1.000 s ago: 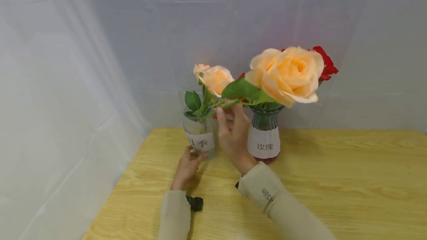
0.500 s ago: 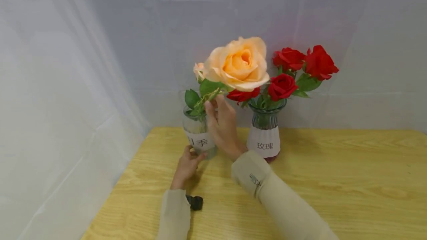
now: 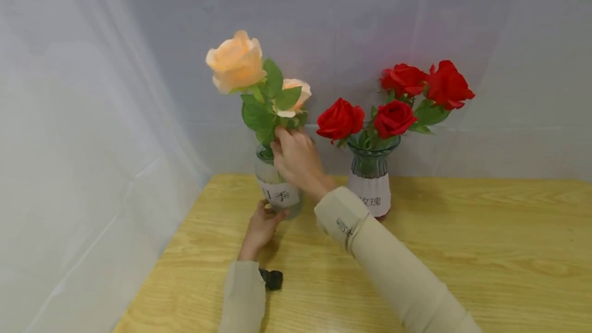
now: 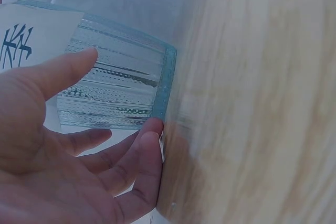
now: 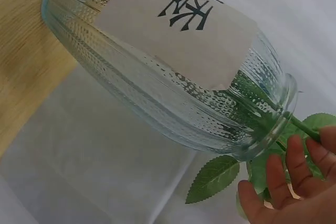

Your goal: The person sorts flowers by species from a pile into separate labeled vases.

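Observation:
My left hand [image 3: 260, 227] holds the lower part of a clear ribbed glass vase [image 3: 293, 213] upright on the table, thumb in front and fingers round the far side. In the left wrist view the fingertips sit right at the vase's base. At the vase's mouth, my right hand [image 3: 299, 161] pinches the green stem [image 5: 304, 128] of a large peach rose [image 3: 237, 63], which leans left above the vase. Stems show through the glass in the right wrist view. Behind the right hand is another peach rose [image 3: 297, 97]. A white paper label [image 3: 281, 195] with black characters wraps the vase.
To the right stands a second glass vase [image 3: 369, 163] with its own label, holding several red roses [image 3: 394, 118]. The right forearm overlaps its lower part in the head view. Pale sheeting [image 3: 522, 117] hangs behind the wooden table [image 3: 485, 251] and at its left.
The large peach rose has swung from in front of the red roses leftward to above the clear vase and now stands upright. My right hand moved left with it; the left hand stayed.

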